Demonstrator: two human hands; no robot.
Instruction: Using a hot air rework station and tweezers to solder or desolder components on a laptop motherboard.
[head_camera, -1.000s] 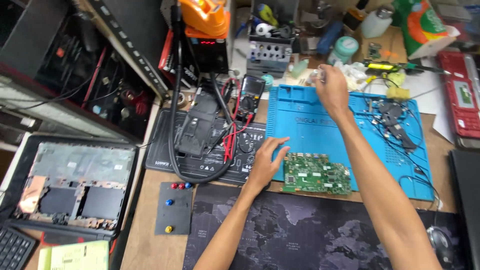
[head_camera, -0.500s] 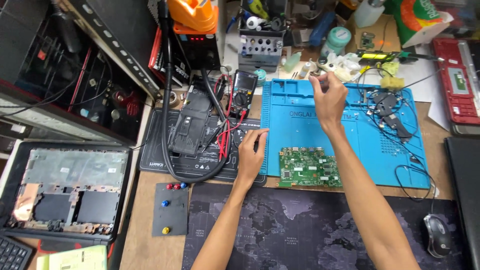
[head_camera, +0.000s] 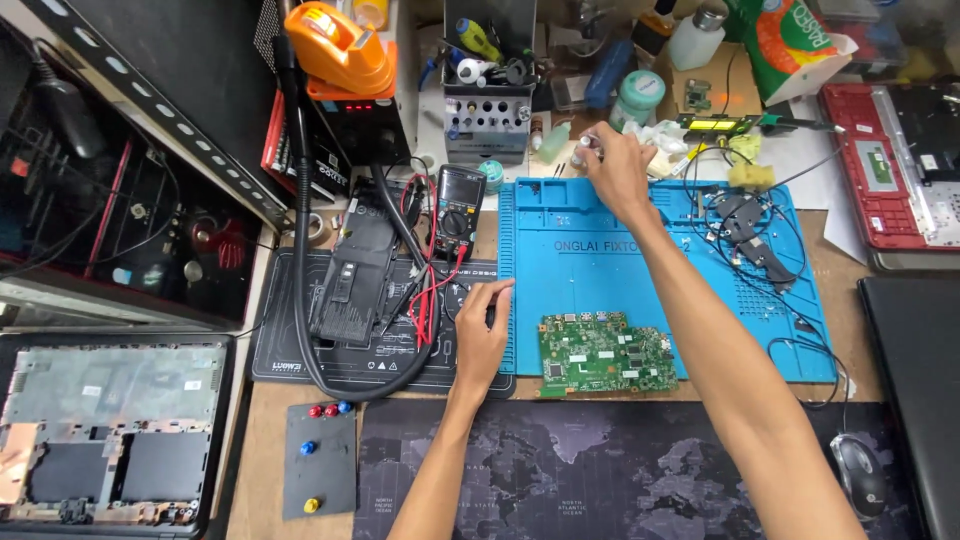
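Note:
My right hand (head_camera: 615, 170) reaches to the far edge of the blue work mat (head_camera: 580, 270) and is closed around a small clear bottle (head_camera: 584, 150). My left hand (head_camera: 482, 338) rests at the mat's left edge, on the black mat (head_camera: 290, 350). Its fingers pinch what looks like a thin dark tool (head_camera: 490, 316). A green circuit board (head_camera: 605, 353) lies on the blue mat just right of my left hand. A multimeter (head_camera: 458, 212) with red and black leads stands a little beyond my left hand.
A black hose (head_camera: 300, 250) loops over the black mat from the orange-topped station (head_camera: 340, 50). A tool rack (head_camera: 486, 120) and jars line the back. Loose wired parts (head_camera: 745, 230) lie on the mat's right. An opened laptop shell (head_camera: 105, 430) sits at the left, a mouse (head_camera: 858, 470) at the right.
My left hand has drawn back leftward from the circuit board to the mat's left edge. My right hand stays at the far edge with the bottle.

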